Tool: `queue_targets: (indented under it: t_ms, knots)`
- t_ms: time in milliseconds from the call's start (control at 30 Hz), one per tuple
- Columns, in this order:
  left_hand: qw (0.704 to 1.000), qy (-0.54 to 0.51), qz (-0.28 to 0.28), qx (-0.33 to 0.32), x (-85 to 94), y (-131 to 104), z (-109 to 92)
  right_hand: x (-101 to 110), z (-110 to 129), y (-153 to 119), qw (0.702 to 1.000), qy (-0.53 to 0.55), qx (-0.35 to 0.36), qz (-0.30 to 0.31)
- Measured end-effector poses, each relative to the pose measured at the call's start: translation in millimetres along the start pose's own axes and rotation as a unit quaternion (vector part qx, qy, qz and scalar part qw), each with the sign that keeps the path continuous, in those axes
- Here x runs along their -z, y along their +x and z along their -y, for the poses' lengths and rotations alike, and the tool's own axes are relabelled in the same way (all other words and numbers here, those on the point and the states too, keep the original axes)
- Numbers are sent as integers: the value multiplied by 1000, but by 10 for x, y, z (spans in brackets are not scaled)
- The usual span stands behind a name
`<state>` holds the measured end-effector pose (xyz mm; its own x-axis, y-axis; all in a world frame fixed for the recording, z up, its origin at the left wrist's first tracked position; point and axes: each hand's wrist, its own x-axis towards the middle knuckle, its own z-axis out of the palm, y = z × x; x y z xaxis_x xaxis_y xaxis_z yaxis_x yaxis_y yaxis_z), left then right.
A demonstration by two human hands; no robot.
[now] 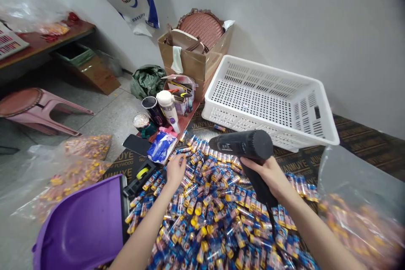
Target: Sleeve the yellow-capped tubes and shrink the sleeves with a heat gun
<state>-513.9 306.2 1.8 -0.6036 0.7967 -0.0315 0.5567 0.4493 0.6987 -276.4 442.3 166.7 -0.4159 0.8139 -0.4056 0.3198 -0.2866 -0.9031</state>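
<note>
My right hand (272,175) is wrapped round the handle of a black hair dryer (243,143). Its nozzle points left, over a spread of small tubes (205,202) with yellow ends and blue printed wraps. My left hand (176,171) reaches in at the left side of the tubes, fingers curled and bent close together. Whatever those fingers hold, if anything, is too small to make out. Close beyond the left hand lies a blue and white packet (162,147). The dryer's cord runs down from its handle across the tubes.
A white plastic crate (253,109) stands behind the tubes. To the left are a purple dustpan (85,223), a black tape dispenser (141,177), a phone (136,145) and a white bottle (168,112). Filled clear bags (360,223) lie at right and left.
</note>
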Motion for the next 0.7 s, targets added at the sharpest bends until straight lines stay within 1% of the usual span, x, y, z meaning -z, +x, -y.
queue_targets:
  t_ms: [67, 100, 167, 233, 333, 400, 500, 633, 700]
  knots:
    - [998, 32, 45, -36, -195, 395, -149, 132, -23, -91, 999, 0, -28, -34]
    - [995, 59, 72, -31, -303, 563, -223, 202, -33, -144, 998, 0, -40, -50]
    - [985, 122, 121, 6, -519, 810, -357, 344, -49, -261, 995, 8, -55, -80]
    - [970, 179, 157, 46, -703, 936, -465, 475, -67, -373, 992, 20, -63, -109]
    - [955, 204, 204, 64, -869, 987, -559, 630, -118, -478, 986, 15, -69, -148]
    - [954, 193, 220, 64, -897, 999, -574, 687, -177, -483, 984, 6, -82, -160]
    - [964, 156, 203, 70, -840, 1042, -534, 676, -286, -403, 984, 12, -115, -137]
    - [977, 59, 186, 89, -684, 1099, -423, 487, -377, -248, 988, 27, -125, -86]
    - [985, 20, 158, 62, -608, 1113, -357, 353, -376, -189, 990, 44, -113, -70]
